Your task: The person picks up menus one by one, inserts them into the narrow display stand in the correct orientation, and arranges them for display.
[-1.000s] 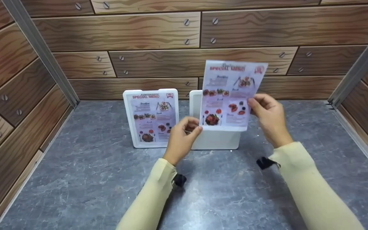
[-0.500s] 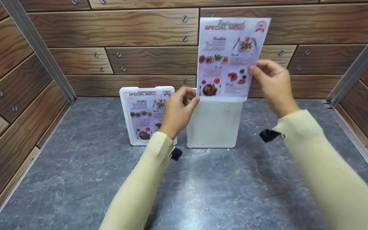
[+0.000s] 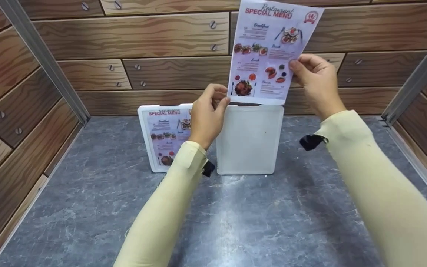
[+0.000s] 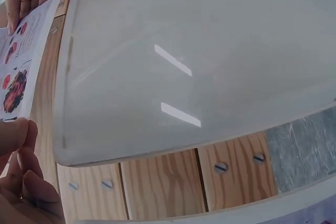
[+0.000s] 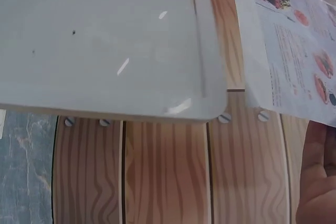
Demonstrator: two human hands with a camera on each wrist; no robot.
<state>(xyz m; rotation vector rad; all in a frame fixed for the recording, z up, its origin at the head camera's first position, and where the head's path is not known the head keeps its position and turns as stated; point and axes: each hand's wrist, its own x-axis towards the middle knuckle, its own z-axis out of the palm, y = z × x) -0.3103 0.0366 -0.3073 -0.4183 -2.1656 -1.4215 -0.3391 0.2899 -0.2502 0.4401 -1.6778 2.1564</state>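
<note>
A printed menu sheet point(image 3: 269, 55) is held up between both hands, its lower edge just above a white display stand point(image 3: 250, 141) that bears no sheet. My left hand point(image 3: 209, 115) pinches the sheet's lower left corner between thumb and fingers. Higher up, at the sheet's right edge, my right hand point(image 3: 317, 83) pinches it. In the left wrist view the bare panel point(image 4: 184, 66) fills the middle, with the menu sheet point(image 4: 23, 61) at the left. The right wrist view shows the menu sheet point(image 5: 294, 40) apart from the panel point(image 5: 105, 40).
A second white stand point(image 3: 145, 137) with a like menu in it stands upright to the left, partly behind my left hand and forearm. Both stands are on a grey marbled tabletop point(image 3: 87, 207). Wood-patterned walls point(image 3: 132, 33) enclose the back and sides.
Both hands have raised the menu sheet, from in front of the right stand to above its top edge. The stand's whole front panel has come into view. Both hands keep their grip.
</note>
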